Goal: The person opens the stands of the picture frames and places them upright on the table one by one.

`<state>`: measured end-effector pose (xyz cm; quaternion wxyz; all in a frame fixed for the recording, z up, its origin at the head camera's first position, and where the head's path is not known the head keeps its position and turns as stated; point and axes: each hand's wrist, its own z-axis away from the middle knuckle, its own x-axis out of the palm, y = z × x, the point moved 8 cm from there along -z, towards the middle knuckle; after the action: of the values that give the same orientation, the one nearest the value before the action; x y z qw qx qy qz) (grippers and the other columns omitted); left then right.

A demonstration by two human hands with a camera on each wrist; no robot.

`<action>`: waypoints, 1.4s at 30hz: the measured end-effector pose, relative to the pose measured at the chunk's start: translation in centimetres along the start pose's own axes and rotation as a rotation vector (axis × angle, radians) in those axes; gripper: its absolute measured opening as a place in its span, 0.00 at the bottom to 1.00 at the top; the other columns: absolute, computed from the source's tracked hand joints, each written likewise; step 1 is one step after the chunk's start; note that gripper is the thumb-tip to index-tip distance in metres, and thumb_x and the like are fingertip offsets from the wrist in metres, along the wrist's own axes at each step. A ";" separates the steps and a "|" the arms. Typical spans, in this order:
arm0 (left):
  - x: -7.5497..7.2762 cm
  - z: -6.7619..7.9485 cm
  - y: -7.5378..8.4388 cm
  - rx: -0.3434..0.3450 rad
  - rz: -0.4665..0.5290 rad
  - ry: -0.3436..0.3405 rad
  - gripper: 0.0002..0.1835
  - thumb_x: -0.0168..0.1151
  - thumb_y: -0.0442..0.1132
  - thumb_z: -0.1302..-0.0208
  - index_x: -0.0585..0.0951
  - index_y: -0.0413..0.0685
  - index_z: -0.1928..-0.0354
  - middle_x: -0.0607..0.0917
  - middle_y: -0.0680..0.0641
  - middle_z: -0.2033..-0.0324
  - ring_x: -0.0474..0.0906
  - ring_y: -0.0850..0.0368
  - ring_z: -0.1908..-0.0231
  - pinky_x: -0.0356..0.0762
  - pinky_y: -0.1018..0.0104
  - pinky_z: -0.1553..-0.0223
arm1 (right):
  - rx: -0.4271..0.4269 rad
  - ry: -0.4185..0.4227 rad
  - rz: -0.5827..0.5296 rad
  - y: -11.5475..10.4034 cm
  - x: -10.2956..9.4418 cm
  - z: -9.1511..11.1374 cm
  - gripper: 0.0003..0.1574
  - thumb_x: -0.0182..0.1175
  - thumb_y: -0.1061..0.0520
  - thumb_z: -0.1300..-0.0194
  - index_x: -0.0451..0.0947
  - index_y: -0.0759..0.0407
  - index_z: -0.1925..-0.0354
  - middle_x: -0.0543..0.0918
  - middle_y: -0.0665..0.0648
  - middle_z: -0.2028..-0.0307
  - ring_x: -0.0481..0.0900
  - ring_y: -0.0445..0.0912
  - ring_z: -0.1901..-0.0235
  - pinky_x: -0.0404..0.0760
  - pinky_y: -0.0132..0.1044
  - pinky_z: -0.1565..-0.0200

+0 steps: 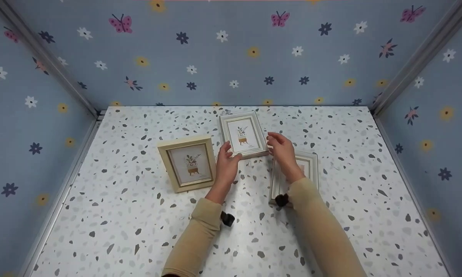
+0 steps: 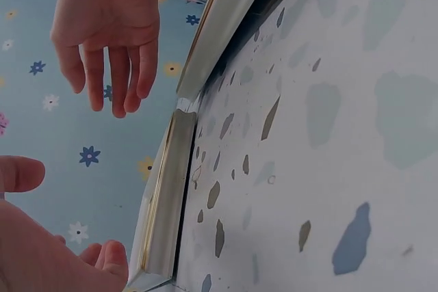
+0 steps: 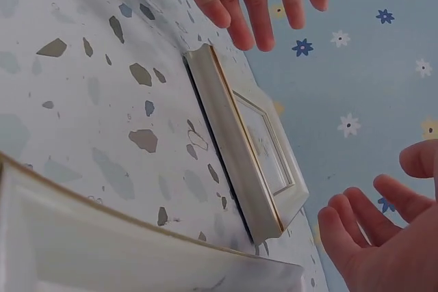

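A cream picture frame [image 1: 243, 134] with a potted-plant print lies face up toward the back of the speckled table. My left hand [image 1: 227, 164] is at its front left corner, thumb and fingers apart. By its right edge hovers my right hand [image 1: 284, 153], fingers loosely bent. In the right wrist view, a gap shows between the fingers and the flat frame [image 3: 246, 148]; neither hand grips anything. A second frame, yellowish [image 1: 174, 169] with a similar print, stands upright left of my left hand. Partly hidden under my right wrist lies a third, whitish frame [image 1: 312, 169].
The white table [image 1: 146, 238] has scattered grey speckles. Blue flowered panels close it in at the back [image 1: 215, 50], left and right, with metal posts [image 1: 419, 57] at the corners. Small black devices [image 1: 227, 219] are strapped at both wrists.
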<state>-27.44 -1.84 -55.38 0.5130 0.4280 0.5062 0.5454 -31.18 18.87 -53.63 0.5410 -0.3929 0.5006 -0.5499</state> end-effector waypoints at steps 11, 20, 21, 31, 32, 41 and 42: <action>0.2 -1.1 -0.6 -0.067 -0.058 0.042 0.35 0.57 0.42 0.32 0.60 0.49 0.24 0.61 0.44 0.27 0.57 0.46 0.28 0.59 0.53 0.31 | 0.101 -0.008 -0.010 0.5 0.7 -1.8 0.29 0.47 0.48 0.21 0.68 0.63 0.31 0.71 0.64 0.34 0.68 0.54 0.34 0.68 0.45 0.34; 0.4 -1.5 -1.5 -0.105 -0.067 0.074 0.36 0.57 0.42 0.33 0.59 0.50 0.24 0.60 0.42 0.26 0.55 0.46 0.27 0.53 0.53 0.29 | 0.163 -0.038 0.061 1.8 1.4 -2.5 0.35 0.44 0.43 0.21 0.60 0.61 0.26 0.65 0.62 0.29 0.62 0.53 0.30 0.61 0.43 0.31; 0.4 -1.5 -1.6 -0.112 -0.068 0.078 0.37 0.57 0.42 0.33 0.59 0.50 0.24 0.60 0.42 0.26 0.55 0.47 0.27 0.53 0.53 0.29 | 0.164 -0.037 0.068 1.9 1.4 -2.6 0.36 0.43 0.43 0.21 0.60 0.62 0.26 0.66 0.63 0.29 0.62 0.53 0.30 0.60 0.42 0.30; 0.6 -2.0 -2.5 -0.151 0.046 0.059 0.35 0.55 0.40 0.31 0.59 0.47 0.24 0.57 0.43 0.25 0.52 0.50 0.26 0.54 0.57 0.29 | 0.234 -0.094 0.032 2.8 2.1 -2.9 0.36 0.39 0.39 0.22 0.65 0.59 0.29 0.69 0.60 0.32 0.63 0.50 0.31 0.54 0.40 0.29; 0.6 -2.0 -2.6 -0.156 0.054 0.051 0.35 0.55 0.40 0.31 0.59 0.47 0.24 0.57 0.43 0.25 0.52 0.50 0.26 0.54 0.57 0.29 | 0.246 -0.104 0.022 2.9 2.1 -2.8 0.36 0.39 0.38 0.22 0.64 0.58 0.28 0.68 0.59 0.32 0.61 0.49 0.31 0.53 0.40 0.28; 0.5 -1.7 -2.6 -0.167 0.055 0.048 0.36 0.55 0.42 0.31 0.58 0.45 0.24 0.59 0.43 0.26 0.55 0.51 0.27 0.55 0.58 0.29 | 0.293 -0.120 -0.112 3.0 2.4 -2.2 0.44 0.41 0.34 0.24 0.52 0.57 0.22 0.56 0.56 0.24 0.49 0.48 0.24 0.44 0.40 0.26; 0.5 -1.7 -2.5 -0.163 0.062 0.050 0.36 0.56 0.42 0.31 0.58 0.45 0.24 0.60 0.42 0.26 0.55 0.50 0.27 0.55 0.58 0.29 | 0.287 -0.118 -0.116 2.9 2.4 -2.2 0.44 0.41 0.34 0.24 0.52 0.58 0.23 0.56 0.57 0.24 0.49 0.48 0.25 0.44 0.40 0.26</action>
<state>-28.85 -1.63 -58.10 0.5160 0.3866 0.4593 0.6109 -32.98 17.04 -57.13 0.5873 -0.3716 0.3606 -0.6220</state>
